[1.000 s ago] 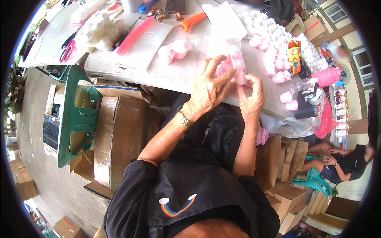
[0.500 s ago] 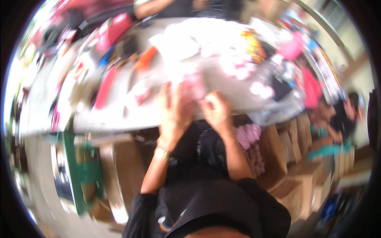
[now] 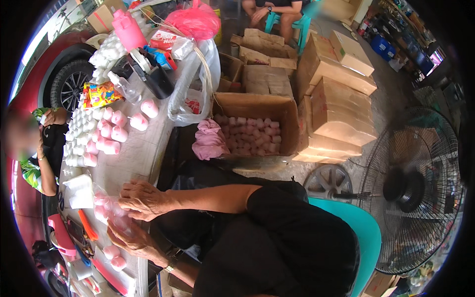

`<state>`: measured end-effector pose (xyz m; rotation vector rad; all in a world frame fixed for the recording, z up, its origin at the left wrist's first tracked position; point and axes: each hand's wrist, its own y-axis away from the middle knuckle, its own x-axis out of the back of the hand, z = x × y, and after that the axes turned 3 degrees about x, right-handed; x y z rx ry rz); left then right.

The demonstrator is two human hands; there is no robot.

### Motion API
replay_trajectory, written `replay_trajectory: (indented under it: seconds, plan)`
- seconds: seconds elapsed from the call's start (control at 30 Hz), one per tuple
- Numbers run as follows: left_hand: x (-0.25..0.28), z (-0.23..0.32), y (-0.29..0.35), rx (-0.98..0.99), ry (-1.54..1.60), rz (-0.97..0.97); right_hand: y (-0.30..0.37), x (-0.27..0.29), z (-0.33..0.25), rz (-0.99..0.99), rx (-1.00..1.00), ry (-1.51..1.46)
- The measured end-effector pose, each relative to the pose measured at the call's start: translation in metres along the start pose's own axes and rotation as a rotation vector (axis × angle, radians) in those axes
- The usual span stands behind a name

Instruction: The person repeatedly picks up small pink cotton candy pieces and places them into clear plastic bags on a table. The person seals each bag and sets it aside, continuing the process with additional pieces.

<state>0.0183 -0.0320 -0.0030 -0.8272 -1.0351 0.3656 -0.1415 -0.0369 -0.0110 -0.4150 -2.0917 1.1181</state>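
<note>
A clear plastic bag [image 3: 118, 212] with pink candles [image 3: 100, 213] inside lies at the table's near edge. My right hand [image 3: 143, 200] bends its fingers over the bag's near end and pinches the plastic. Below it, my left hand [image 3: 129, 241], with a bracelet or watch at the wrist, curls its fingers around the bag's lower side. Two loose pink candles [image 3: 115, 258] stand close to my left hand. Farther along the table is a group of pink candles [image 3: 110, 129], beside rows of white candles [image 3: 79, 133].
An open carton [image 3: 257, 101] of pink candles stands right of the table, a pink cloth [image 3: 209, 139] over its edge. Stacked cartons [image 3: 341, 106] and a large fan [image 3: 410, 185] are farther right. Another person's arm [image 3: 47, 173] is across the table. An orange-handled tool [image 3: 87, 225] lies nearby.
The view has swung to the right, bringing the cartons and fan into sight. Both hands remain together at the bag; the earlier picture is smeared by motion.
</note>
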Motion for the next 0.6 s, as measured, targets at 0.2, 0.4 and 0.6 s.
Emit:
replay_trajectory:
  seconds: [0.2, 0.4, 0.6]
  plan:
    - [0.001, 0.005, 0.002, 0.052, 0.076, 0.019, -0.003, 0.000, -0.001, -0.010, 0.005, -0.010]
    - [0.007, 0.018, 0.005, 0.142, 0.121, -0.030, -0.003, 0.009, -0.004, -0.007, -0.019, -0.088]
    - [0.008, 0.020, 0.001, 0.110, 0.050, -0.029, 0.000, 0.008, -0.005, -0.101, -0.055, -0.007]
